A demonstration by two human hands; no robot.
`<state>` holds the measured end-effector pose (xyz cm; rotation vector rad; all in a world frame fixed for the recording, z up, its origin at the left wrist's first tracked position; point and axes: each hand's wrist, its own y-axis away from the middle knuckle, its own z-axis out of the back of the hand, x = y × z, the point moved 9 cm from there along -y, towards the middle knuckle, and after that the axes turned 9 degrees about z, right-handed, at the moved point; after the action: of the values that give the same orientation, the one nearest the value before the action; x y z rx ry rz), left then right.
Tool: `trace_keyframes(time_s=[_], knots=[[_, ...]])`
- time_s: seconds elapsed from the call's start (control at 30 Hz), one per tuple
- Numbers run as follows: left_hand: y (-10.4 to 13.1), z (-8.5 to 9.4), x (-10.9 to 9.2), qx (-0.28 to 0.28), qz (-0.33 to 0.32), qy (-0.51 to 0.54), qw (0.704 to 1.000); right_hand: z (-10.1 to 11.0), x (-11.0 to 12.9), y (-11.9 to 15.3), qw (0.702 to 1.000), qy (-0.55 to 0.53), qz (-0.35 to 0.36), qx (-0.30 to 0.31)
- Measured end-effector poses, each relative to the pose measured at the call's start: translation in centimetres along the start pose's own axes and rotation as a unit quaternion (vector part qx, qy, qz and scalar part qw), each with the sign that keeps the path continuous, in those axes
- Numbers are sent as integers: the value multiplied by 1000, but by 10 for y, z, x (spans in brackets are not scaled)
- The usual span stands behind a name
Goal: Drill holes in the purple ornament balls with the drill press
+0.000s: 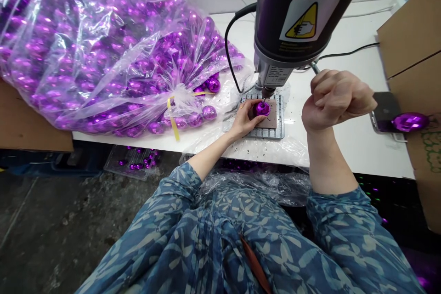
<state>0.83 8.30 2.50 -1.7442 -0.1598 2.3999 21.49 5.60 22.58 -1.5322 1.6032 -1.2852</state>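
My left hand grips a shiny purple faceted ball, thumb and fingers at its sides. Beneath the ball is a brown block on the slotted metal base of a drill press. The drill bit comes down to the top of the ball; whether it has entered the ball I cannot tell. Raised at the right of the machine, my right hand is closed around the end of the press lever. Dark specks are scattered around the base.
A big clear bag of purple balls, tied with yellow ribbon, fills the left of the table. Rightward are a phone, another purple ball and cardboard boxes. A black cable loops beside the press. A clear tray holds balls below.
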Motion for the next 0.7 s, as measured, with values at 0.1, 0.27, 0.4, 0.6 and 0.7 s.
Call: trace_keyframes(time_s=[0.1, 0.27, 0.4, 0.6, 0.7], knots=[[0, 0, -1, -1, 5, -4, 1000, 2, 0, 3, 1000, 13, -2, 8], [0, -2, 0, -1, 4, -19, 1000, 2, 3, 5, 1000, 8, -1, 10], [0, -2, 0, -6, 7, -14, 1000, -19, 10, -25, 999, 6, -34, 2], [13, 9, -8, -60, 14, 5, 998, -63, 5, -76, 988, -18, -140, 56], [48, 19, -22, -99, -34, -38, 994, -66, 0, -80, 985, -29, -152, 75]])
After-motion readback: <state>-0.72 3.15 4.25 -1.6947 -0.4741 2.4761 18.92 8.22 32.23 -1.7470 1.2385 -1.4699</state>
